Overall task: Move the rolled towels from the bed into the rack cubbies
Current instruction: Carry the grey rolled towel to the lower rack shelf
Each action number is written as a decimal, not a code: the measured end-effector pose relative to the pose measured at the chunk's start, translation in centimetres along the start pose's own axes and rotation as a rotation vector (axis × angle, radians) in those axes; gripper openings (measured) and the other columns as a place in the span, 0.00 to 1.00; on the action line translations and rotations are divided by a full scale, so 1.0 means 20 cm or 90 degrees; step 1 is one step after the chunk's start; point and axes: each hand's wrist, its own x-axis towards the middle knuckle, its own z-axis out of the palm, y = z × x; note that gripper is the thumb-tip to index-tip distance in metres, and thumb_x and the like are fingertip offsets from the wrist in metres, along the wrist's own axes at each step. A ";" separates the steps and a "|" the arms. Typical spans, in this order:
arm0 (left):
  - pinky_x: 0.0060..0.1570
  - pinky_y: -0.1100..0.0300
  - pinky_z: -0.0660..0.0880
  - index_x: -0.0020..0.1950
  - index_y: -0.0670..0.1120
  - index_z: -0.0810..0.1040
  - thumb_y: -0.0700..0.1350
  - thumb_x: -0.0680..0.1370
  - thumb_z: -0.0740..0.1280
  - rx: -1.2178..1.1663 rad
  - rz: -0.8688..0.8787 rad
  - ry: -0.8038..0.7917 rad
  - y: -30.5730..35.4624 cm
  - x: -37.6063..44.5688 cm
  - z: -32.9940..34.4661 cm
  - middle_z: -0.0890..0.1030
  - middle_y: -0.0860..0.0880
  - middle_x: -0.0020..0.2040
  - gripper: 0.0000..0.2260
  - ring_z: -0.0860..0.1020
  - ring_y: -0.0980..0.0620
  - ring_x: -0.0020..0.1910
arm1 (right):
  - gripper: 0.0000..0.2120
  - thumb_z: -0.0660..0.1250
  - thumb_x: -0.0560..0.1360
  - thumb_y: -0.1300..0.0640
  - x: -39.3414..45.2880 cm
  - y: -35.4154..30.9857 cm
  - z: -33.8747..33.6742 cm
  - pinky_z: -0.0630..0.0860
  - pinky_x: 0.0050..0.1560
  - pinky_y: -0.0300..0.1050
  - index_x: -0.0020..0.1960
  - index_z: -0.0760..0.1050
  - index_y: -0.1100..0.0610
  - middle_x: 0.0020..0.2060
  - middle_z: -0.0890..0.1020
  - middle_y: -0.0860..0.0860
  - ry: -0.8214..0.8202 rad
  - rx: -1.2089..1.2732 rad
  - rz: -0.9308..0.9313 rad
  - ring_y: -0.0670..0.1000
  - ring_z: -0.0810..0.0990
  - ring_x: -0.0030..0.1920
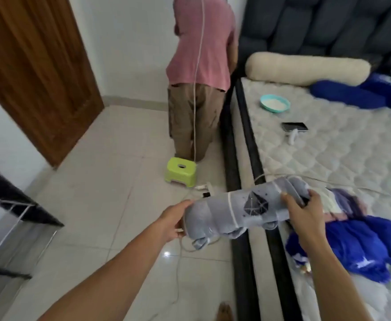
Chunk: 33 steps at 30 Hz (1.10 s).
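Note:
A bundle of grey-blue rolled towels (241, 213), tied with white bands, hangs in the air over the bed's edge. My left hand (175, 222) grips its left end over the floor. My right hand (302, 210) grips its right end over the mattress (342, 156). On the bed under my right arm lie blue rolled towels (356, 249) and a pale patterned roll (342, 205). More blue rolls (356, 95) lie near the headboard. The black-framed rack (9, 212) stands at the left edge, only partly in view.
A person in a pink shirt (201, 42) stands at the bed's head, beside a green stool (181, 172). A white cable (198, 66) hangs down to the floor. On the mattress lie a cream bolster (305, 68), a teal bowl (275, 103) and a phone (294, 126). A wooden door (39, 66) is at left.

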 end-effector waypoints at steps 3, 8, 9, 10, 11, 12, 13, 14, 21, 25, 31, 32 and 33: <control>0.36 0.59 0.72 0.47 0.47 0.77 0.50 0.76 0.67 -0.132 0.039 0.071 0.11 -0.07 -0.40 0.78 0.47 0.42 0.07 0.75 0.50 0.39 | 0.29 0.68 0.74 0.51 -0.08 -0.29 0.38 0.70 0.55 0.47 0.70 0.63 0.57 0.63 0.75 0.58 -0.071 0.001 -0.077 0.59 0.75 0.61; 0.46 0.56 0.75 0.64 0.41 0.76 0.46 0.78 0.65 -0.333 0.117 0.188 0.23 -0.05 -0.98 0.80 0.45 0.56 0.16 0.78 0.44 0.52 | 0.32 0.69 0.73 0.50 -0.19 -0.81 1.03 0.71 0.59 0.50 0.71 0.61 0.57 0.66 0.73 0.56 -0.231 -0.008 -0.249 0.58 0.73 0.64; 0.50 0.54 0.75 0.64 0.40 0.76 0.46 0.79 0.65 -0.364 0.127 0.211 0.25 -0.03 -1.09 0.80 0.44 0.60 0.16 0.78 0.44 0.55 | 0.31 0.69 0.73 0.51 -0.23 -0.91 1.17 0.70 0.59 0.47 0.71 0.61 0.57 0.65 0.73 0.56 -0.264 -0.006 -0.293 0.57 0.74 0.63; 0.53 0.53 0.75 0.64 0.41 0.77 0.47 0.79 0.65 -0.391 0.137 0.230 0.26 -0.01 -1.21 0.79 0.44 0.63 0.16 0.78 0.44 0.55 | 0.30 0.70 0.73 0.53 -0.26 -1.01 1.31 0.69 0.57 0.43 0.71 0.62 0.58 0.64 0.74 0.56 -0.296 0.001 -0.331 0.56 0.74 0.61; 0.54 0.53 0.75 0.61 0.42 0.77 0.48 0.79 0.65 -0.421 0.143 0.245 0.27 0.01 -1.31 0.79 0.44 0.63 0.15 0.78 0.44 0.55 | 0.29 0.70 0.73 0.54 -0.29 -1.10 1.45 0.67 0.54 0.40 0.70 0.63 0.57 0.62 0.74 0.55 -0.334 0.010 -0.369 0.53 0.74 0.58; 0.54 0.53 0.75 0.59 0.43 0.77 0.49 0.79 0.65 -0.461 0.146 0.262 0.28 0.03 -1.41 0.80 0.45 0.61 0.13 0.78 0.44 0.54 | 0.28 0.70 0.73 0.55 -0.34 -1.19 1.59 0.66 0.51 0.37 0.69 0.64 0.57 0.59 0.75 0.53 -0.382 0.016 -0.404 0.50 0.73 0.55; 0.53 0.53 0.75 0.58 0.44 0.77 0.50 0.79 0.65 -0.504 0.145 0.289 0.28 0.06 -1.50 0.80 0.45 0.59 0.12 0.78 0.44 0.54 | 0.27 0.70 0.73 0.56 -0.38 -1.28 1.73 0.66 0.50 0.36 0.68 0.65 0.57 0.58 0.74 0.51 -0.434 0.022 -0.440 0.49 0.73 0.54; 0.52 0.52 0.75 0.58 0.44 0.77 0.51 0.78 0.65 -0.545 0.137 0.315 0.28 0.07 -1.59 0.80 0.46 0.58 0.13 0.77 0.44 0.55 | 0.26 0.71 0.72 0.56 -0.43 -1.35 1.87 0.68 0.51 0.39 0.68 0.66 0.57 0.57 0.74 0.50 -0.485 0.027 -0.471 0.49 0.74 0.55; 0.54 0.47 0.77 0.59 0.47 0.77 0.56 0.76 0.64 -0.758 0.125 0.465 0.25 0.20 -2.10 0.79 0.46 0.61 0.16 0.77 0.42 0.56 | 0.29 0.70 0.71 0.56 -0.82 -1.79 2.66 0.72 0.62 0.45 0.69 0.65 0.53 0.65 0.73 0.52 -0.798 0.003 -0.671 0.52 0.73 0.63; 0.58 0.45 0.76 0.52 0.47 0.78 0.57 0.77 0.64 -0.847 0.118 0.487 0.23 0.24 -2.29 0.79 0.45 0.61 0.15 0.78 0.41 0.57 | 0.27 0.69 0.71 0.57 -1.02 -1.92 3.02 0.72 0.62 0.45 0.68 0.67 0.56 0.65 0.75 0.53 -0.919 -0.066 -0.742 0.53 0.73 0.64; 0.40 0.54 0.76 0.60 0.45 0.75 0.57 0.80 0.59 -0.897 0.116 0.486 0.26 0.35 -2.65 0.77 0.45 0.56 0.18 0.79 0.43 0.49 | 0.31 0.68 0.69 0.53 -1.30 -1.99 3.63 0.72 0.63 0.53 0.70 0.64 0.55 0.66 0.72 0.56 -0.965 -0.184 -0.767 0.58 0.71 0.66; 0.40 0.54 0.76 0.61 0.44 0.75 0.58 0.80 0.60 -0.907 0.117 0.480 0.26 0.36 -2.72 0.78 0.44 0.56 0.19 0.80 0.45 0.46 | 0.32 0.69 0.69 0.53 -1.34 -1.99 3.72 0.72 0.64 0.55 0.71 0.63 0.56 0.67 0.71 0.57 -0.960 -0.205 -0.769 0.59 0.70 0.66; 0.39 0.54 0.77 0.61 0.44 0.75 0.58 0.79 0.60 -0.906 0.110 0.477 0.26 0.38 -2.78 0.79 0.43 0.57 0.20 0.80 0.46 0.43 | 0.34 0.69 0.69 0.53 -1.38 -1.99 3.81 0.71 0.64 0.57 0.71 0.62 0.56 0.68 0.70 0.58 -0.956 -0.219 -0.774 0.60 0.69 0.67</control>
